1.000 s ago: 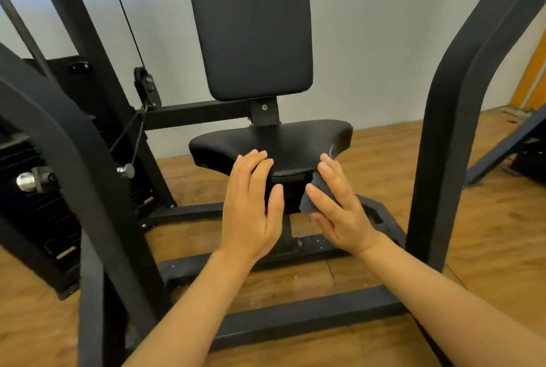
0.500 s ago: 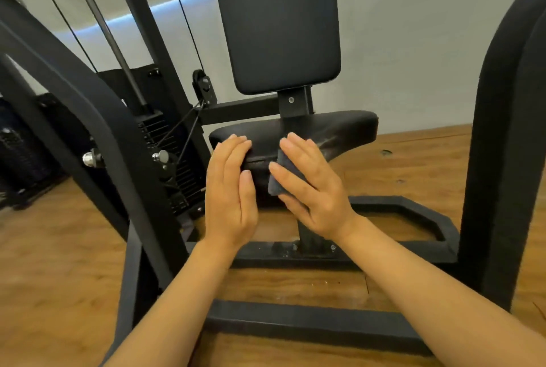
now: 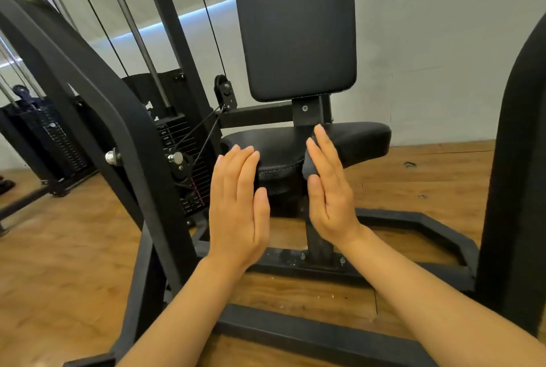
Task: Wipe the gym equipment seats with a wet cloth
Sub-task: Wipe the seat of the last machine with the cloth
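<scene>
Both forearms reached forward toward the seat (image 3: 348, 142). The left hand (image 3: 236, 207) lay flat, fingers straight and together, fingertips touching the seat's front left edge, thumb alongside. The right hand (image 3: 328, 189) stood edge-on at the seat's front, fingers straight, pressing a dark cloth (image 3: 308, 167) against the padding. Wrists were level, hands apart.
</scene>
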The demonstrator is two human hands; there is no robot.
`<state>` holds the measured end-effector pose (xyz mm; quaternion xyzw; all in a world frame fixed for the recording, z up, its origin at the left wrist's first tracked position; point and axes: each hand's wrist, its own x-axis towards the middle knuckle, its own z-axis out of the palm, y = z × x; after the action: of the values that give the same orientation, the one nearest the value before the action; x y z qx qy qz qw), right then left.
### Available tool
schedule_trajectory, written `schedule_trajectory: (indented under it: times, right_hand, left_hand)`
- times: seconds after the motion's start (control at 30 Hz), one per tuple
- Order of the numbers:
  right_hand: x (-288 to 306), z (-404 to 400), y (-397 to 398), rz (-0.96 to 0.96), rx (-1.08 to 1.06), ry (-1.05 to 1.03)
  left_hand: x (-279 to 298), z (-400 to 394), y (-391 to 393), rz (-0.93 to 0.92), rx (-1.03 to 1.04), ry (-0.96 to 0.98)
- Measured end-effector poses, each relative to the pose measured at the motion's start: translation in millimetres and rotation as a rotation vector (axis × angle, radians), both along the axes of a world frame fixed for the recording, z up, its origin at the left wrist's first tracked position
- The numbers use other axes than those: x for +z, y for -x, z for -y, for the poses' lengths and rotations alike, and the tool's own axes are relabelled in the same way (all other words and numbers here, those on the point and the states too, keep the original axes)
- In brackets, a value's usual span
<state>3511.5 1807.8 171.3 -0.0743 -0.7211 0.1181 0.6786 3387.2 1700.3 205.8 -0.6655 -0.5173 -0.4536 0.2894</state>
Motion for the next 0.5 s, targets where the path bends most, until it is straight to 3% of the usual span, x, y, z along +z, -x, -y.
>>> schedule_trajectory:
  times: [0.23,0.5]
  right_hand:
    - [12.0,16.1,4.9,0.096,0.003,-0.356]
    - [11.5,-30.4,-7.9,0.137,0.037,-0.49]
  left_hand:
    - [1.4,-2.4,-1.5,-0.098,0.053,-0.028]
    - [4.7,5.3,-10.9,-0.109,0.124,0.012]
